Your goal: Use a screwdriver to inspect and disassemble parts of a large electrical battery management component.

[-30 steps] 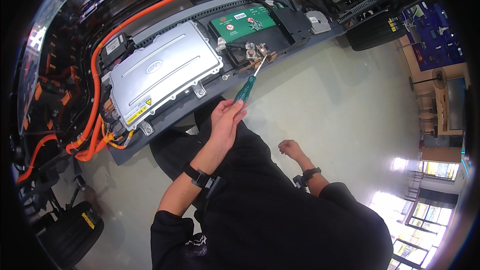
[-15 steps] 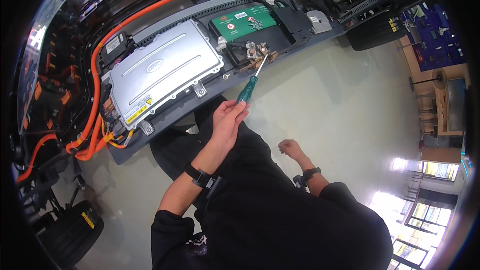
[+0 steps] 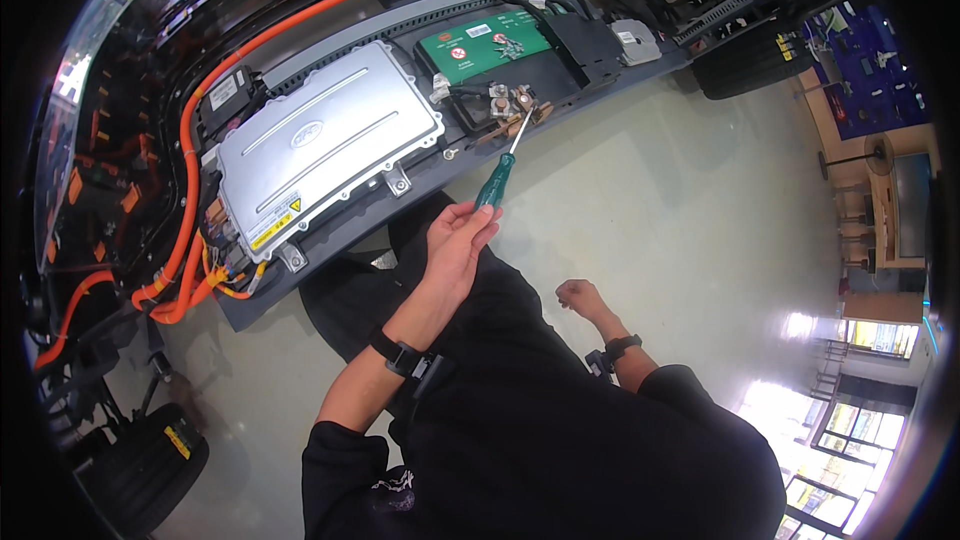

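A screwdriver (image 3: 497, 178) with a green handle is gripped near its handle end by my left hand (image 3: 462, 240). Its thin metal shaft points up and away, and the tip reaches the brownish metal terminal clamp (image 3: 528, 105) at the front edge of a battery. Whether the tip sits in a screw is too small to tell. The battery has a green label (image 3: 480, 48) on top, where a small heap of metal screws or bolts (image 3: 511, 45) lies. Apart from all this, my right hand (image 3: 580, 296) hangs lower right with fingers curled in; anything inside them is hidden.
To the left of the battery sits a silver finned-edge metal box (image 3: 320, 135). Thick orange cables (image 3: 190, 140) curve around it. Tyres stand at lower left (image 3: 150, 470) and upper right (image 3: 750, 70). A blue tool board (image 3: 875, 70) is at the far right.
Nearly everything holds still. The view has shifted very slightly, and the screwdriver keeps its place at the clamp with a barely different tilt.
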Tool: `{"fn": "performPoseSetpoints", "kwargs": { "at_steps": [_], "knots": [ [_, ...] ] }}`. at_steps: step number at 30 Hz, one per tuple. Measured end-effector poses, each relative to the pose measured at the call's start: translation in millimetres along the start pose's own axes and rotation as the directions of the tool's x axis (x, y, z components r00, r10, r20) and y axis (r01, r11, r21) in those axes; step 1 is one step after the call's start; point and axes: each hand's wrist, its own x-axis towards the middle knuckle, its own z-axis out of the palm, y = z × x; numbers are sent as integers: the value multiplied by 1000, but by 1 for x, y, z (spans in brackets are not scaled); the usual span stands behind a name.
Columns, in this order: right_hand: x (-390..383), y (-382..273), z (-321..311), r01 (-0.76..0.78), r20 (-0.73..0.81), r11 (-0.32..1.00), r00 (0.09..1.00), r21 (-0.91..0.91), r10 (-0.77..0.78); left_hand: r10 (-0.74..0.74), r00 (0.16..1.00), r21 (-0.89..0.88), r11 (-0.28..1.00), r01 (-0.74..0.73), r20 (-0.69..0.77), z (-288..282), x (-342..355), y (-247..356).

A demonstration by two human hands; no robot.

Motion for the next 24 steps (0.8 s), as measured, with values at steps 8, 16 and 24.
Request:
{"fn": "performPoseSetpoints", "kwargs": {
  "at_steps": [8, 16, 24],
  "knots": [
    [0, 2, 1, 2, 0, 1000, 1000, 9, -2, -17, 1000, -2, 1000, 17, -12, 2, -7, 3],
    [1, -3, 4, 12, 9, 1000, 1000, 8, -12, -23, 1000, 4, 1000, 23, 0, 1, -5, 2],
    [-1, -3, 0, -1, 4, 1000, 1000, 1, 1, 4, 1000, 18, 1000, -5, 11, 5, 4, 3]
  ]
}}
